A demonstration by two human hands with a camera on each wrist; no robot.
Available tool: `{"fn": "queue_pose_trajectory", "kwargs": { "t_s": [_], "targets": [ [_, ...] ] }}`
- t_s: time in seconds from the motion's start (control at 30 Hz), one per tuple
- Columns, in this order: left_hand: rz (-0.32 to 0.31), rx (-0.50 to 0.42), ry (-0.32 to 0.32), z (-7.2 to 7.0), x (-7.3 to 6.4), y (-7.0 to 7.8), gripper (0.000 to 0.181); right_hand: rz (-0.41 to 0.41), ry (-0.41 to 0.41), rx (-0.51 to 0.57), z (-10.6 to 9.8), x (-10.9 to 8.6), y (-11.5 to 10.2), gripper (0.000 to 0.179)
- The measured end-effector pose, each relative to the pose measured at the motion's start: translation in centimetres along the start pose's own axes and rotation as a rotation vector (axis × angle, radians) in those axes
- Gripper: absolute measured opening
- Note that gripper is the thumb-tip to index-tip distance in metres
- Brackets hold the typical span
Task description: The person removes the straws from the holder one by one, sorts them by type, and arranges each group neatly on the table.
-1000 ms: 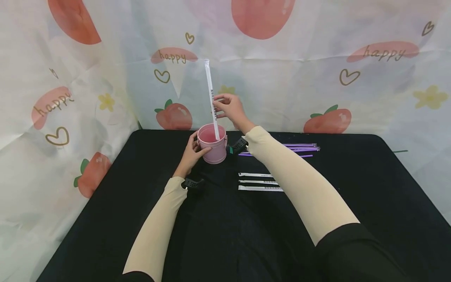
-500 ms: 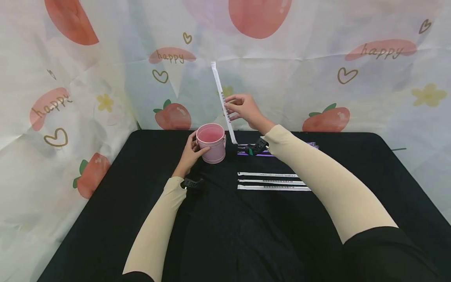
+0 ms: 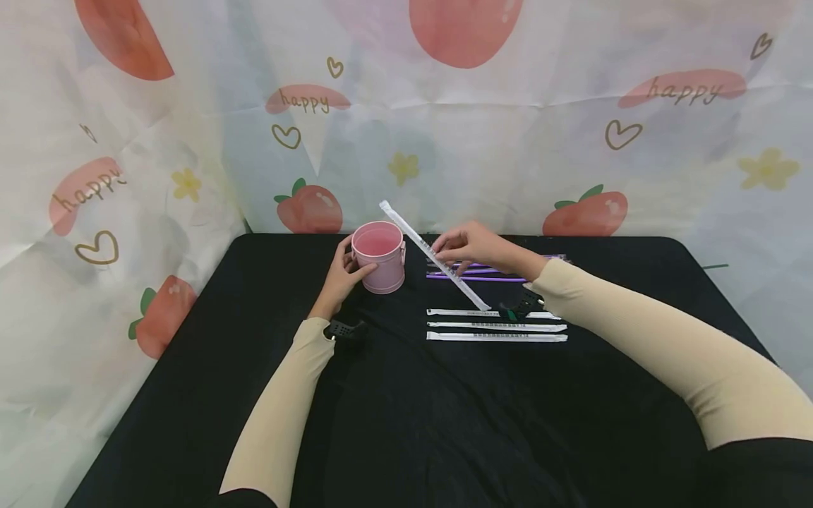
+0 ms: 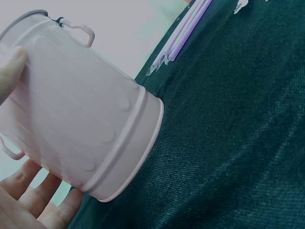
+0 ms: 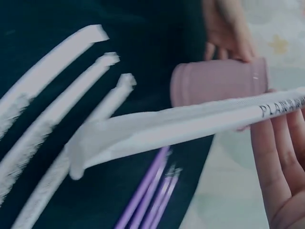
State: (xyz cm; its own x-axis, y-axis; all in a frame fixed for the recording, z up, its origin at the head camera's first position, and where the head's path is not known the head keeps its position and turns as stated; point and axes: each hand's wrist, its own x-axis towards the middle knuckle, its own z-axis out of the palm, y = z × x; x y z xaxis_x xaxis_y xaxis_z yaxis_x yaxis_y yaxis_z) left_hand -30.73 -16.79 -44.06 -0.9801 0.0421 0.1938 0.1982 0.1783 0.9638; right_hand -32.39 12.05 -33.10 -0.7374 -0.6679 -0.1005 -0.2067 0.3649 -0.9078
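A small pink bucket (image 3: 384, 271) stands on the black tabletop, its mouth facing up and its handles at the sides. My left hand (image 3: 339, 282) holds it from the left, thumb on the near side; the left wrist view shows the thumb and fingers spread round the bucket (image 4: 81, 105). My right hand (image 3: 473, 247) pinches a paper-wrapped straw (image 3: 413, 236) near its middle. That straw slants, upper end near the bucket's rim, lower end just above the row of wrapped straws. Printed lettering shows on its wrapper (image 5: 190, 125) in the right wrist view.
Three white paper-wrapped straws (image 3: 495, 338) lie in parallel right of the bucket. Behind them, several purple straws (image 3: 476, 278) in clear wrappers lie partly hidden by my right hand. A printed cloth backdrop (image 3: 483, 155) hangs behind the table's far edge.
My right hand has drawn the wrapped straw out of the bucket, then carried it right and down, tilting it toward the row. The left hand has stayed on the bucket.
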Motion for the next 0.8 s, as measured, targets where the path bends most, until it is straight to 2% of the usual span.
{"fn": "queue_pose_trajectory", "kwargs": {
  "t_s": [0.13, 0.2, 0.37, 0.47, 0.57, 0.7, 0.8],
  "targets": [
    [-0.026, 0.001, 0.002, 0.1, 0.0, 0.3, 0.078, 0.015, -0.128, -0.124, 0.2, -2.2, 0.9, 0.023],
    [-0.061, -0.002, -0.007, 0.1, 0.0, 0.7, 0.078, 0.032, -0.186, -0.175, 0.3, -3.1, 1.4, 0.021],
    [-0.106, -0.017, -0.021, 0.1, -0.6, 2.5, 0.079, 0.067, -0.303, -0.251, 0.4, -4.9, 2.8, 0.017],
    [-0.114, -0.019, -0.024, 0.1, -0.8, 3.1, 0.079, 0.076, -0.328, -0.285, 0.3, -5.8, 3.7, 0.015],
    [-0.099, -0.017, -0.017, 0.1, -0.5, 2.1, 0.079, 0.082, -0.335, -0.312, 0.2, -6.6, 4.7, 0.015],
    [-0.094, 0.005, -0.023, 0.2, -0.7, 2.3, 0.079, 0.080, -0.351, -0.334, -0.1, -7.6, 5.8, 0.014],
    [-0.115, 0.010, -0.031, 0.2, -0.7, 2.6, 0.080, 0.064, -0.357, -0.355, 0.0, -8.4, 6.6, 0.012]
  ]
}}
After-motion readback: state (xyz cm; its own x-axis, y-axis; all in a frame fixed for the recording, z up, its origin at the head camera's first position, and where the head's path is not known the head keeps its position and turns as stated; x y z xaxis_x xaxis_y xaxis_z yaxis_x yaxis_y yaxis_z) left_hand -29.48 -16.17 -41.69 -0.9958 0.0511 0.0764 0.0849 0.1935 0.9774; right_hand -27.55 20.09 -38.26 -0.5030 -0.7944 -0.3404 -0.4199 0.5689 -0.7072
